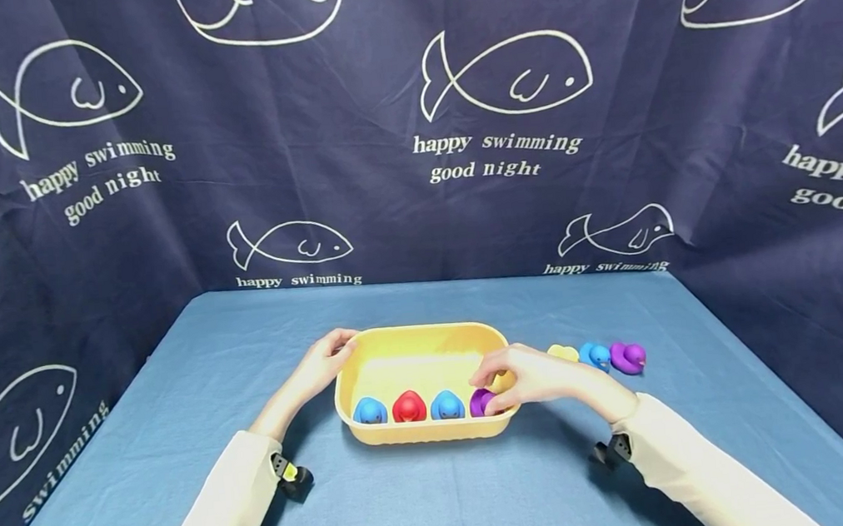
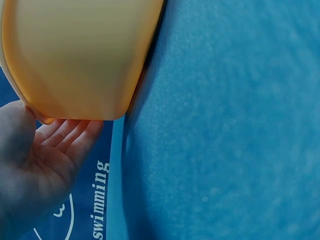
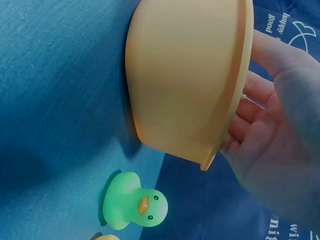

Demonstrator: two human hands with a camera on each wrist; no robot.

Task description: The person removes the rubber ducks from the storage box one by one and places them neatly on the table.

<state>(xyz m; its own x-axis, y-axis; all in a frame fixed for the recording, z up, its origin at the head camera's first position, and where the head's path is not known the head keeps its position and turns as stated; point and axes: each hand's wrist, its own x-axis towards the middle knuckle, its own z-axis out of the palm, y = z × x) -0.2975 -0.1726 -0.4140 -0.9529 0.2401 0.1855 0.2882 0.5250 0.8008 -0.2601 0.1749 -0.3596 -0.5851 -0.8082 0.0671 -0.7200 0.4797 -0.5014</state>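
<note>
**Purple duck (image 1: 478,402) pinched inside yellow bin (image 1: 421,432)**

Head: the bin's floor spreads behind ducks (image 1: 408,407) lining its near wall; the right hand (image 1: 525,373), reaching down, pinches its duck at the near right corner. The left hand (image 1: 323,365) grips the far left rim.

Left wrist: thumb against smooth, rounded bin.

Right wrist: fingertips hidden; green duck (image 3: 127,202) nearby.
</note>
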